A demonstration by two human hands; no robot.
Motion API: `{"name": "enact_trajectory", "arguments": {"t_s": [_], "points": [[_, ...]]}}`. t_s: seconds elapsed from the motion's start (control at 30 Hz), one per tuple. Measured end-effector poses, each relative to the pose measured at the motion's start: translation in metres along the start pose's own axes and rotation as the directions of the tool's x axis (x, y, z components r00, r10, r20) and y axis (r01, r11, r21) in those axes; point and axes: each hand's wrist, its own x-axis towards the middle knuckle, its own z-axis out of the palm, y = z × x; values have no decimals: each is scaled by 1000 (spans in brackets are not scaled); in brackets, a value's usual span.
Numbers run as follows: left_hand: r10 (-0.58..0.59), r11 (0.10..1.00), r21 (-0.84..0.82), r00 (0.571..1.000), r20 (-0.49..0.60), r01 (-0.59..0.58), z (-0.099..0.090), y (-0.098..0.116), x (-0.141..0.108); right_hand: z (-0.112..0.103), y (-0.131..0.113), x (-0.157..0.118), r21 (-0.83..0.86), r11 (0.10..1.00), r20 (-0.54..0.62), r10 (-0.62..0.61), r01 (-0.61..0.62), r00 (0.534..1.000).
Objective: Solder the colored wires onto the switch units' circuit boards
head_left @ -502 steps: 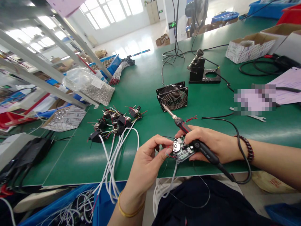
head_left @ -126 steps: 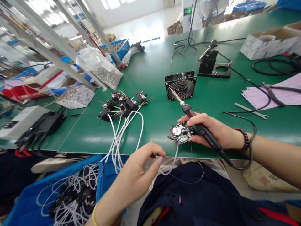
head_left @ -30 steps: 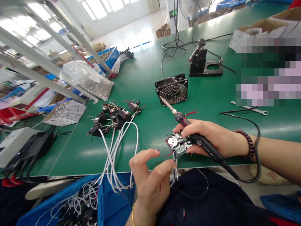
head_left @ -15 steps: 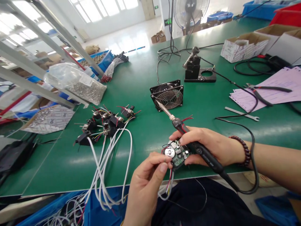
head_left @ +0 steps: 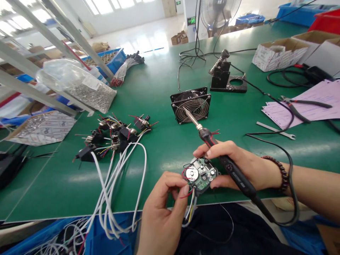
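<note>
My right hand is closed round a black soldering iron, whose metal tip points up and away to the left. The same hand's thumb and fingertips also grip the edge of a small green circuit board in a dark housing. On the board's left side sits a round silver motor. My left hand pinches thin wires at the board's lower left, a red one showing by the fingertips. A white cable hangs from the housing towards my lap.
A small black fan stands beyond the iron's tip, with an iron stand behind it. Wired assemblies with white cables lie left. Pliers, a wrench and pink papers lie right.
My left fingertips have moved slightly down and left from the motor, and the red wire now shows by them. More of the board is visible. The view has shifted a little.
</note>
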Motion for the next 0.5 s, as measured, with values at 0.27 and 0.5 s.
{"name": "enact_trajectory", "arguments": {"t_s": [0.27, 0.5], "points": [[124, 990, 60, 992, 24, -125, 3, 7, -2, -2, -6, 1, -45, 999, 16, 13, -13, 1000], [173, 975, 134, 985, 23, -175, 4, 13, -1, -13, -30, 9, -193, 981, -129, -44, 18, 991]]}}
